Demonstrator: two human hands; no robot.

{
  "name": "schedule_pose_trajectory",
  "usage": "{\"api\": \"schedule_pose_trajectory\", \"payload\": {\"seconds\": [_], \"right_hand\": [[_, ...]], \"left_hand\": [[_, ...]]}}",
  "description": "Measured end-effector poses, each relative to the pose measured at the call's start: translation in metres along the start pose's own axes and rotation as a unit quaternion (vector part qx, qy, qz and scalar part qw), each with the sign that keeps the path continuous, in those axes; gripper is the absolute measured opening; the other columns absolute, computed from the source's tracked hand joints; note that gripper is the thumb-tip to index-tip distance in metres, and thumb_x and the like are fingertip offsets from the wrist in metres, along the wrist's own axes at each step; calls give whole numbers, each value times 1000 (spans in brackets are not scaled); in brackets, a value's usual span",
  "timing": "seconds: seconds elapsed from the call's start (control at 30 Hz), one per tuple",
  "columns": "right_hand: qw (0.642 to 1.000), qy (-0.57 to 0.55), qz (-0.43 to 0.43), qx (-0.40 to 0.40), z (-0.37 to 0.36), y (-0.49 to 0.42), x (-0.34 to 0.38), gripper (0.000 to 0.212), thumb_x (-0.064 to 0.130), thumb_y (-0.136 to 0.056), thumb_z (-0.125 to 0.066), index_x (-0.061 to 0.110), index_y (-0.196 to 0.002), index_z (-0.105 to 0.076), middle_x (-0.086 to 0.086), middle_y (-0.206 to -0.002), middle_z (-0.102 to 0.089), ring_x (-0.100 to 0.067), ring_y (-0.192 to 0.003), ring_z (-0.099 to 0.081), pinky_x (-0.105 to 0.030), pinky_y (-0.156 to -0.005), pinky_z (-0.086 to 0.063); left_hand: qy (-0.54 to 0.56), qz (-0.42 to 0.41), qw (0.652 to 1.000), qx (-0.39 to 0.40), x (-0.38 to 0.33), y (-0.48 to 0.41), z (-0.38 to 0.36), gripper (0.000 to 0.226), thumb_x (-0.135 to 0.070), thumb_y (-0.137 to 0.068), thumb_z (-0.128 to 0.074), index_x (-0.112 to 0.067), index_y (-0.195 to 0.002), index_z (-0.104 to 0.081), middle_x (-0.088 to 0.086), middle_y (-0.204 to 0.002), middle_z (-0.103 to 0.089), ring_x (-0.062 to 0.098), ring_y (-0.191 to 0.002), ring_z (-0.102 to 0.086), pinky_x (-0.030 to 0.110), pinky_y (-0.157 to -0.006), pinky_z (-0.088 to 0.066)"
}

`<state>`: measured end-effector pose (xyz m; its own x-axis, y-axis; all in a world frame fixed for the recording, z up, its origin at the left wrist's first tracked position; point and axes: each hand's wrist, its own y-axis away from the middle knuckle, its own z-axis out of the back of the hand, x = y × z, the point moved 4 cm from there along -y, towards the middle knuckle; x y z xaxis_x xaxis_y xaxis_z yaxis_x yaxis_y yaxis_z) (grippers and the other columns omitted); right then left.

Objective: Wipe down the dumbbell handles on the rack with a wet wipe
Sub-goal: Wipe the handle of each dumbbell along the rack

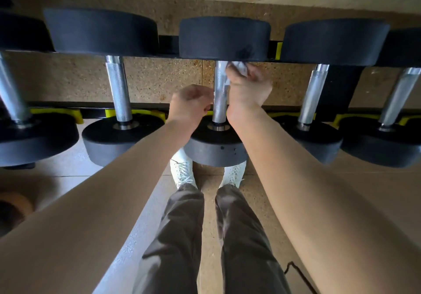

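The right hand (248, 88) is gripping the wet wipe (240, 68), fingers curling round it and pressing it against the handle (219, 98) of the middle dumbbell (224, 37). The wipe is sitting at the far end of that handle, just under the far weight, on the handle's right side. It is showing as a small, crumpled white wad, bunching out between the fingers, with a thin white edge trailing down along the bar beside the palm.

The left hand (191, 102) is hovering just beside the same handle on its left, lower down the bar, with fingers curling inward. Whether it is touching the bar or pinching anything cannot be told.

The handle is presenting as a bright steel bar, rough-textured along its middle and smooth at the collars, running between two round black weights. The dumbbell is resting on the rack (95, 111), a black rail carrying yellow cradles (76, 114).

Two neighbouring dumbbells are lying on each side, parallel and apart; the nearest left handle (118, 88) and nearest right handle (312, 93) are sitting untouched. Below, white shoes (182, 173) and dark trousers (177, 236) are showing on a speckled floor (159, 79).
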<state>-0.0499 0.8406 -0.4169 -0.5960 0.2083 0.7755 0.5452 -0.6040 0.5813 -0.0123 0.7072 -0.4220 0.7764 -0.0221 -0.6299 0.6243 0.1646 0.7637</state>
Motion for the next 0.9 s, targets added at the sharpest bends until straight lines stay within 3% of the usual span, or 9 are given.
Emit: {"api": "schedule_pose_trajectory", "payload": {"seconds": [0.13, 0.23, 0.37, 0.43, 0.57, 0.67, 0.8, 0.9], "right_hand": [[992, 62, 108, 7, -9, 8, 0, 17, 3, -72, -84, 12, -74, -70, 9, -71, -67, -7, -70, -64, -18, -72, -54], [971, 155, 178, 31, -4, 9, -3, 24, 8, -71, -85, 17, -69, -63, 8, -73, -63, -5, -66, -57, -12, -64, -44], [933, 251, 245, 78, 4, 13, -7, 19, 12, -71, -85, 13, -73, -67, 3, -77, -67, -11, -69, -57, -16, -61, -40], [937, 251, 222, 98, 13, 12, -10, 16, 13, -72, -86, 14, -76, -71, 7, -75, -67, -8, -68, -59, -15, -60, -46], [978, 156, 106, 88, 26, -1, -2, 13, 13, -78, -83, 21, -84, -75, 13, -82, -70, 2, -74, -65, -14, -67, -56], [981, 131, 71, 122, 18, -6, 10, 21, 13, -79, -83, 28, -82, -69, 16, -84, -67, -10, -87, -71, -30, -78, -62], [937, 267, 110, 196, 30, -1, 4, 14, 13, -80, -81, 21, -91, -75, 14, -85, -69, -6, -84, -68, -27, -79, -60], [880, 392, 99, 251, 54, 6, -19, 10, 17, -79, -83, 18, -87, -77, -1, -91, -75, -20, -90, -71, -37, -82, -58]], "left_hand": [[-18, 5, 1000, -14, 15, 1, -5, 22, -7, -85, -71, -29, -83, -70, -6, -78, -75, 16, -77, -69, 36, -79, -60], [-22, 2, 999, -27, 16, 3, -6, 20, -10, -84, -73, -30, -84, -70, -5, -84, -77, 13, -80, -70, 42, -89, -60], [-31, -2, 999, -9, 12, 6, -4, 22, -6, -84, -69, -27, -84, -71, -3, -83, -76, 16, -80, -70, 40, -88, -60], [-32, -6, 999, 3, 11, 6, -2, 21, -6, -86, -69, -27, -83, -70, -3, -81, -75, 18, -80, -70, 38, -83, -59], [-26, -4, 1000, 9, 14, 8, -2, 25, -6, -91, -67, -31, -87, -71, -7, -86, -76, 23, -93, -74, 25, -77, -58], [-25, -10, 1000, 11, 17, 11, -2, 28, -4, -91, -65, -31, -93, -73, -8, -91, -77, 24, -98, -73, 27, -82, -60], [-35, -18, 999, 21, 19, 15, 0, 28, -4, -91, -65, -25, -106, -76, -8, -97, -78, 18, -96, -73, 31, -90, -59], [-45, -25, 999, 13, 19, 17, 0, 30, -2, -88, -66, -27, -101, -76, -8, -94, -77, 12, -91, -71, 34, -96, -56]]}}
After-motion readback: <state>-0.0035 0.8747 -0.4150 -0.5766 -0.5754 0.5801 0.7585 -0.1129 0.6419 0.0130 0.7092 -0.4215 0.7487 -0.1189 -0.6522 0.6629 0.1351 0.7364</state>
